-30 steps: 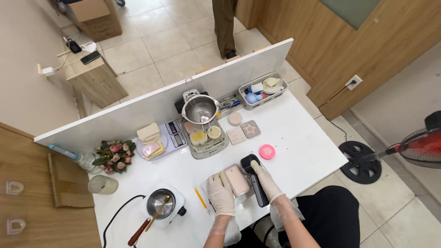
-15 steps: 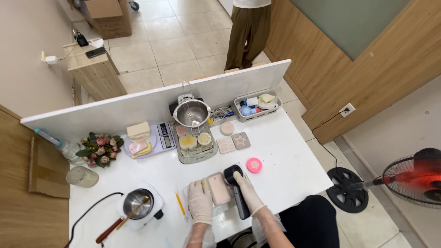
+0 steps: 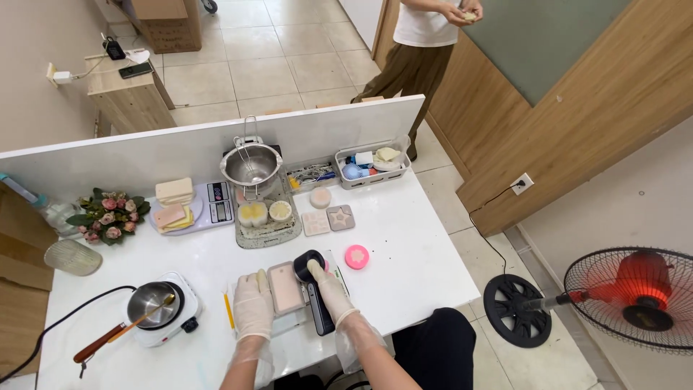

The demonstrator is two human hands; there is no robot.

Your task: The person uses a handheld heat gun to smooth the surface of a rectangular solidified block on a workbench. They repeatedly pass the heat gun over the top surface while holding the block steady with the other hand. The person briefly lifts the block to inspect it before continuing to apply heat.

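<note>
We're sitting at the white table [image 3: 404, 238], both hands in thin clear gloves, and the pink slab in its rectangular mould [image 3: 286, 287] is sitting right at the near edge in front of us, so let's place everything off that. Our left hand [image 3: 253, 305] is lying flat against the mould's left side, fingers together and stretched out, not gripping anything. Our right hand [image 3: 332, 292] is resting on the black handheld tool [image 3: 315, 289] just right of the mould; fingers are lying along it, and we can't tell if they're actually wrapping round it.

Further right of the mould a round pink flower-shaped piece [image 3: 356, 256] is lying on its own. Behind the mould a grey tray [image 3: 266, 232] is holding round pale cakes, with a steel bowl [image 3: 250, 164] behind that. Left of the mould a small white hotplate [image 3: 189, 307] is carrying a pot. Far back left, pink and cream blocks are stacked on a scale [image 3: 180, 209], beside a bunch of pink roses [image 3: 107, 215].

A white partition [image 3: 144, 152] is closing off the table's far edge. Beyond it there's a tiled floor, a person standing [image 3: 422, 43], wooden walls, and a red fan [image 3: 635, 289] off to the right.
</note>
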